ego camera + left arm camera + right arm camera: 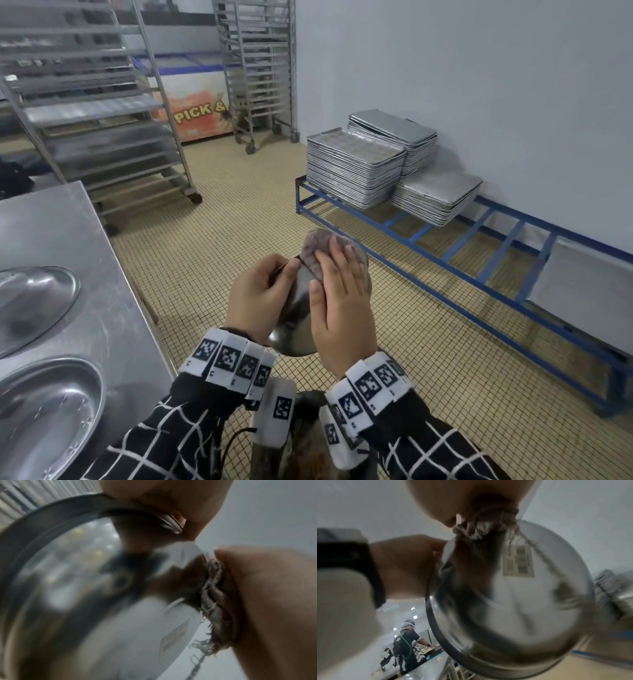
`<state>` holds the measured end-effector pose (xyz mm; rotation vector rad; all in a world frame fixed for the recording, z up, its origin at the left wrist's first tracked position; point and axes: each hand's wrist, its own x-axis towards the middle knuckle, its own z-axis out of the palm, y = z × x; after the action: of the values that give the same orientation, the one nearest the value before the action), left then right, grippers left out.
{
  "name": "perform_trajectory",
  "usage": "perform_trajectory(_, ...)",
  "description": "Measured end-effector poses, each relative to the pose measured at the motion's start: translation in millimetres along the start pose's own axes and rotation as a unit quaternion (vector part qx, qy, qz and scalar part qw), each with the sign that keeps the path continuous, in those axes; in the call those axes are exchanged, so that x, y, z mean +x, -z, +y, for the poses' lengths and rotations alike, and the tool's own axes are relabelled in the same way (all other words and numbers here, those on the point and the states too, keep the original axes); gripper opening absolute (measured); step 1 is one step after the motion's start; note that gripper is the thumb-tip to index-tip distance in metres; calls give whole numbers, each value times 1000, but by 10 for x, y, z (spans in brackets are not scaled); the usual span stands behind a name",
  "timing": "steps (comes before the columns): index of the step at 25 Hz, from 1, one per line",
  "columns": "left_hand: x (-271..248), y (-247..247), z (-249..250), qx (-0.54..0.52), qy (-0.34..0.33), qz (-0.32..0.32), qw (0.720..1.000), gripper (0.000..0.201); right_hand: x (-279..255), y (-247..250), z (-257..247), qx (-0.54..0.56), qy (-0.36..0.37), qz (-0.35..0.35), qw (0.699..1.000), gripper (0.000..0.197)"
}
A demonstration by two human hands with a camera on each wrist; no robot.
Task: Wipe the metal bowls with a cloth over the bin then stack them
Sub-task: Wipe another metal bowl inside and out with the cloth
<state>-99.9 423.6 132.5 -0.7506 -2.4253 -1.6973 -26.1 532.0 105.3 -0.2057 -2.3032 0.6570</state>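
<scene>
Leftmost, the steel desk (68, 219) carries two metal bowls (32, 305) lying near its right edge, one behind the other; that edge runs diagonally down toward the person's left sleeve (164, 435). Behind the desk stands a wheeled tray rack (102, 113), and a second rack (260, 68) stands further back by a chest freezer (191, 99). Between the desk edge and the blue floor frame (445, 270) along the right wall lies a wide strip of tiled floor (219, 212), with the hands over its near end.

The left hand (260, 298) pinches the rim of a held bowl (298, 329), thumb and fingers curled over the edge, keeping it tilted in the air in front of the body. The right hand (339, 308) lies with straight fingers flat on a purplish cloth (313, 253), pressing it against the bowl's outer surface. Just below the wrists a dark bin (308, 442) shows partly, hidden mostly by the wristbands.

On the blue frame sit three stacks of baking trays (356, 168), close against the wall.

The left wrist view alone shows the cloth's frayed hem (211, 601) bunched under the right palm (267, 608), and the rim (171, 520) nipped in the left hand's fingers. The right wrist view alone shows another person (407, 641) working at a counter far behind, and the bowl's rounded underside (522, 608), blurred.
</scene>
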Motion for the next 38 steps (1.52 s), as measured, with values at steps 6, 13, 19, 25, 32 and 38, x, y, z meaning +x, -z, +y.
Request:
perform_trajectory(6, 13, 53, -17, -142, 89, 0, 986, 37, 66, 122, 408, 294, -274, 90, 911, 43)
perform_trajectory(13, -74, 81, -193, -137, 112, -18, 984, 30, 28, 400, 679, 295, -376, 43, 877, 18)
perform_trajectory(19, -6, 86, -137, -71, 95, -123, 985, 26, 352, 580, 781, 144, -151, -98, 973, 13)
perform_trajectory(25, 20, -46, -145, -40, 106, -105, 988, 33, 432, 442, 591, 92, -60, -59, 992, 19)
perform_trajectory(32, 107, -74, -104, -65, 127, -33, 989, 34, 94, 25, 169, -19, 29, -56, 998, 40)
perform_trajectory(38, 132, 40, -76, -42, 105, -13, 994, 39, 161, 98, 443, 147, -211, -22, 966, 48)
